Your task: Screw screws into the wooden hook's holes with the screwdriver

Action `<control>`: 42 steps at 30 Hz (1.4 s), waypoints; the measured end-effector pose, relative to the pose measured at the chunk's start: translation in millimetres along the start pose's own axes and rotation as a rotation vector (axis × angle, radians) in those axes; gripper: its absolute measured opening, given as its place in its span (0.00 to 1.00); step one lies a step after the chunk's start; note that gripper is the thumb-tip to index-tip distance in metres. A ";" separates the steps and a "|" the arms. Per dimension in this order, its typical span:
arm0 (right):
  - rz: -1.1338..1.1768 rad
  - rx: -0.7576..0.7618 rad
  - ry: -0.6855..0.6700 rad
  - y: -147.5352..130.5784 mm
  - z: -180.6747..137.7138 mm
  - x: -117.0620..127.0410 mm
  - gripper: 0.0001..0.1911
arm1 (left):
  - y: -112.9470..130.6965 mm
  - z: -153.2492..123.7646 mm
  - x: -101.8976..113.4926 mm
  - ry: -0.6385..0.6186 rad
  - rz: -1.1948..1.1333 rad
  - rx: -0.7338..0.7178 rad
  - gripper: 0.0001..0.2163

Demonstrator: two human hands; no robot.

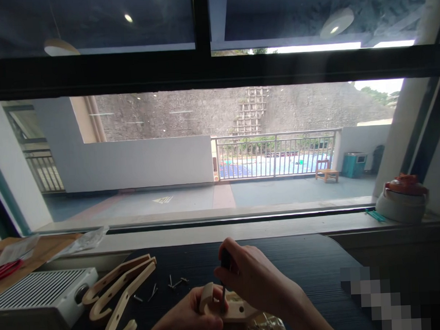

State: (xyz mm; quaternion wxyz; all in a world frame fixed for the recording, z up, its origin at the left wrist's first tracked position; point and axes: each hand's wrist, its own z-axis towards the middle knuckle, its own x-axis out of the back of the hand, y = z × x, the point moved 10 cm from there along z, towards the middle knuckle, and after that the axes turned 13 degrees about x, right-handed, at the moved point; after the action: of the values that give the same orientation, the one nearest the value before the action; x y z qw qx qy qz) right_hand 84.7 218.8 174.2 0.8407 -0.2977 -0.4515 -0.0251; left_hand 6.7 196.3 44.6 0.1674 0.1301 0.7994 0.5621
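On a dark tabletop [316,277], a person's left hand [193,316] was closed around a pale wooden hook [234,314], its fingers curled about the curved end. The right hand [249,273] was wrapped round the dark handle of a screwdriver [226,259], held nearly upright, its shaft reaching down to the wood between the two hands. To their left, several screws [178,283] lay loose, and three similar hooks [126,298] rested beside a white slatted box [46,289].
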 end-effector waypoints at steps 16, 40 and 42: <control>-0.004 0.017 -0.002 -1.9 0.6 0.7 0.07 | -0.1 -0.8 3.8 0.075 0.063 0.026 0.13; -0.023 0.086 0.029 1.9 2.4 -2.6 0.10 | 0.8 -0.4 1.9 0.054 0.014 0.018 0.12; -0.040 0.093 0.021 2.2 3.2 -3.4 0.08 | 2.8 -0.9 0.8 0.053 0.029 0.015 0.12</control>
State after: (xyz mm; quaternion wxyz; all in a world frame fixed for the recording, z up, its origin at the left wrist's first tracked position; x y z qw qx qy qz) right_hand 81.0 221.5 171.8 0.8577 -0.2491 -0.4492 -0.0238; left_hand 5.6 196.8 47.3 0.1370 0.1277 0.8057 0.5619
